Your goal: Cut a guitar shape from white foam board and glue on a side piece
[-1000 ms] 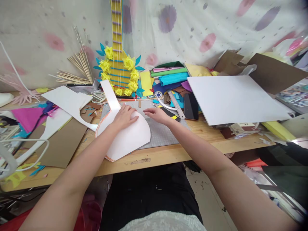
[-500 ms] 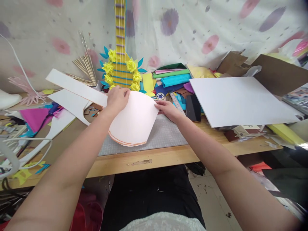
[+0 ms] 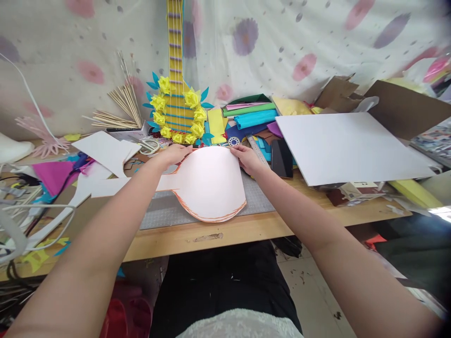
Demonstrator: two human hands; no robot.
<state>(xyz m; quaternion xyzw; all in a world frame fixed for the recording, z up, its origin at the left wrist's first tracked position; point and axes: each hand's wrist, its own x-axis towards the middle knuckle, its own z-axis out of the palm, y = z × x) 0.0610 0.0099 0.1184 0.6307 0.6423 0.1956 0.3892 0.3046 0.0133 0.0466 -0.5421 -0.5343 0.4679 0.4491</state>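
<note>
A white guitar-shaped board cutout (image 3: 211, 183), its edges marked with orange lines, lies over the grey cutting mat (image 3: 155, 216). Its round body faces me, and its long neck reaches left beneath my left forearm. At the far left rim of the body, my left hand (image 3: 177, 155) is closed on the edge. My right hand (image 3: 247, 159) pinches the far right corner between thumb and fingers. Just behind stands a yellow paper guitar (image 3: 179, 110) with yellow roses, blue leaves and strings.
A large white board (image 3: 352, 148) rests on boxes at the right. Beside it lie a black phone (image 3: 282, 158) and a ruler (image 3: 257, 149). Wooden sticks (image 3: 123, 110), scissors (image 3: 150, 146) and white offcuts (image 3: 105, 150) sit at the left. Coloured paper rolls (image 3: 255, 117) lie behind.
The cutout has been turned and lowered: its neck swung down from pointing up-left to nearly level, and the body now lies flatter toward me. My left hand moved slightly lower.
</note>
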